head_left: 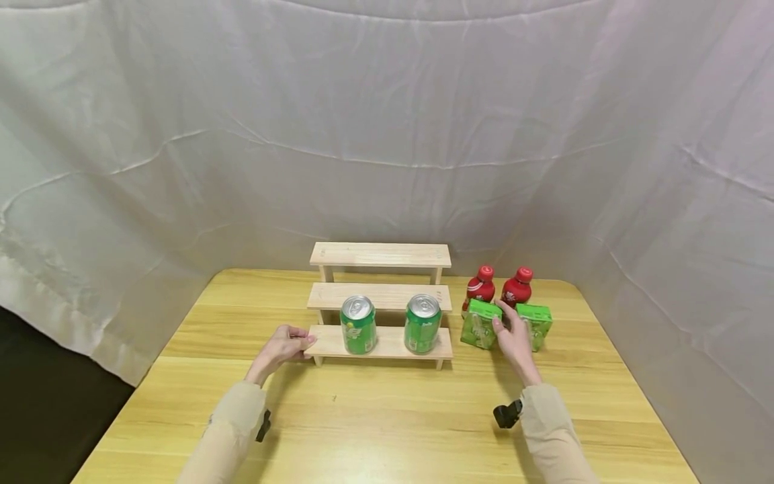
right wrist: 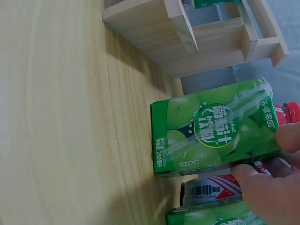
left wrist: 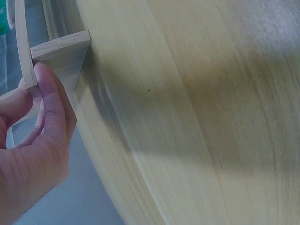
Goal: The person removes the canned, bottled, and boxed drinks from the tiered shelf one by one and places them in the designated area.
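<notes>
My left hand (head_left: 284, 349) pinches the left end of the lowest board of a three-step wooden shelf (head_left: 381, 254); in the left wrist view the thumb and fingers lie on either side of the board's end (left wrist: 29, 77). Two green drink cans (head_left: 358, 326) (head_left: 422, 326) stand upright on that lowest board. To the right, my right hand (head_left: 514, 339) holds the upper right edge of a green grape juice box (right wrist: 215, 129), which stands upright on the table. The far fingertips are partly hidden. A second juice box (head_left: 537, 326) stands just right of the hand.
Two red-capped bottles (head_left: 480, 286) (head_left: 517, 286) stand close behind the juice boxes. The upper two boards carry nothing. Grey cloth (head_left: 387, 134) hangs around the back and sides of the wooden table (head_left: 375, 430).
</notes>
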The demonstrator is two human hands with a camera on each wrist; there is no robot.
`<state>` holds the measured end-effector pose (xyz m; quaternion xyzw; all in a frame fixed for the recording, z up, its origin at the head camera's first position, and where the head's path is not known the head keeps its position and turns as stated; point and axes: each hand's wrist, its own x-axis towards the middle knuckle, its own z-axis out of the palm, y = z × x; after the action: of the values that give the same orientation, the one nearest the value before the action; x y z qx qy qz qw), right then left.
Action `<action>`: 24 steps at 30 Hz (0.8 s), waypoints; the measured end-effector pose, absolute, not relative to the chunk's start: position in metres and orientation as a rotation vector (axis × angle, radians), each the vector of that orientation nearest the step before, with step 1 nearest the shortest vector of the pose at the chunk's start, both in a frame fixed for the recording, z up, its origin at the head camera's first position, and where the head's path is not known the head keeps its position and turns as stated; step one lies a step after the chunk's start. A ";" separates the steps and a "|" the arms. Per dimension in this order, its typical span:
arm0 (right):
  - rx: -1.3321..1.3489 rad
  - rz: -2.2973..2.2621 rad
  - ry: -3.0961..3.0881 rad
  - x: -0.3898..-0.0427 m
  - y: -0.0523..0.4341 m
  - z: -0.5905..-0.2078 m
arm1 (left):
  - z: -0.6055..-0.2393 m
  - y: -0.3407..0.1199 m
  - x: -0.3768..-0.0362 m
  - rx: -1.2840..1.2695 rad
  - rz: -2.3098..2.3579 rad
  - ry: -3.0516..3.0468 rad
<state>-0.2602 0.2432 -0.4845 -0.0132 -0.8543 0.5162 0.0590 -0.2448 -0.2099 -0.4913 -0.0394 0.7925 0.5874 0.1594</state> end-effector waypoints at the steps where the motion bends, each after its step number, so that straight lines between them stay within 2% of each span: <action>1: -0.037 1.572 -2.581 -0.260 0.243 -0.485 | -0.491 -0.210 -0.244 -0.104 1.676 2.264; 24: 0.110 1.352 -2.501 -0.252 0.233 -0.473 | -0.492 -0.209 -0.246 -0.144 1.678 2.258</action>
<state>-0.2523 0.2328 -0.4731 0.0381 -0.8694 0.4699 0.1478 -0.2460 -0.2094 -0.4916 -0.0505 0.7911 0.5879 0.1613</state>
